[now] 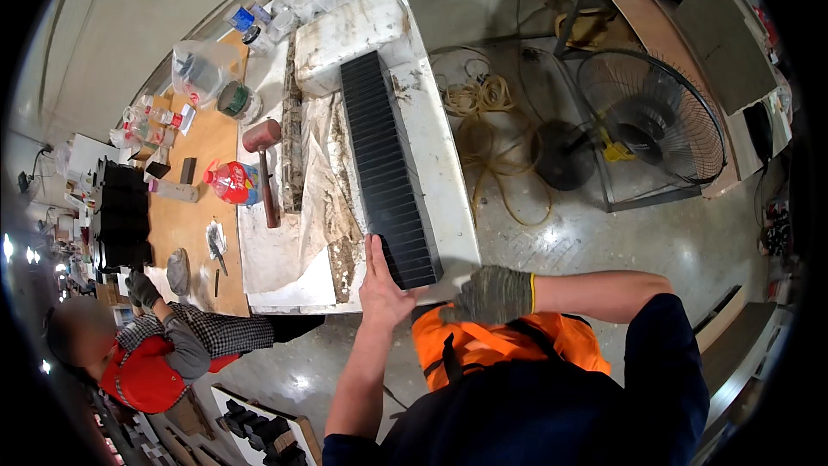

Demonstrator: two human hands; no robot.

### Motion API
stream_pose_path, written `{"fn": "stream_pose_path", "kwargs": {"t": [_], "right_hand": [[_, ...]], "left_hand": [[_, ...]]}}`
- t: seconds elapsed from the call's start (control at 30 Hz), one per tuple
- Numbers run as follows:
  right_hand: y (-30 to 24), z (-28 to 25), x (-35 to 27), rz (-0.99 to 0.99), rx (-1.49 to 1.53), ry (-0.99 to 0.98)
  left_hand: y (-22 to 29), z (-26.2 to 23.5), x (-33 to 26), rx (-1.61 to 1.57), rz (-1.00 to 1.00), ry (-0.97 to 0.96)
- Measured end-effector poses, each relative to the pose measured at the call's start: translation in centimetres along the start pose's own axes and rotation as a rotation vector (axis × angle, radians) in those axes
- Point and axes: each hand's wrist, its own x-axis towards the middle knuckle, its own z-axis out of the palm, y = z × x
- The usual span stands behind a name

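Red-labelled bottle on bench, beside mallet.

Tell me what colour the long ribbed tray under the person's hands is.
Black. The long ribbed tray lies on the white bench, left hand bare, right hand in a grey glove; head view.

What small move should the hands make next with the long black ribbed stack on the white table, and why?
Probably a gentle push away from the table edge. The near end of the black ribbed stack sits close to the corner of the white table. The bare left hand lies flat against its near left side, and the gloved right hand is at its near end.
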Motion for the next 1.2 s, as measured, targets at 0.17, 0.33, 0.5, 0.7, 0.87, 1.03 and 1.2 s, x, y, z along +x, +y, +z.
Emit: {"fn": "stream_pose_path", "kwargs": {"t": [0.17,0.33,0.5,0.7,0.87,1.03,1.2], "right_hand": [[4.6,-4.3,4.8,-0.082,-0.808,0.015],[0.0,-2.8,4.0,0.153,-0.834,-0.472],[-2.0,-1.1,0.9,0.237,-0.294,-0.459],[2.2,-1.5,3.2,0.11,-0.695,-0.205],[0.6,3.3,-4.7,-0.082,-0.371,-0.448],[4.1,0.7,-1.2,0.186,-0.321,0.327],[6.5,1.5,2.5,0.371,-0.114,0.613]], "left_hand": [[0.5,-0.2,-0.1,-0.06,-0.052,-0.044],[-0.3,0.0,-0.4,-0.038,-0.035,-0.038],[-0.3,0.1,-0.3,0.001,0.0,0.001],[0.1,-0.2,0.0,-0.004,0.07,0.031],[0.4,-0.3,-0.4,-0.032,-0.015,-0.008],[0.2,-0.2,-0.1,-0.044,0.002,-0.015],[0.4,-0.1,-0.3,-0.036,-0.02,-0.021]]}}
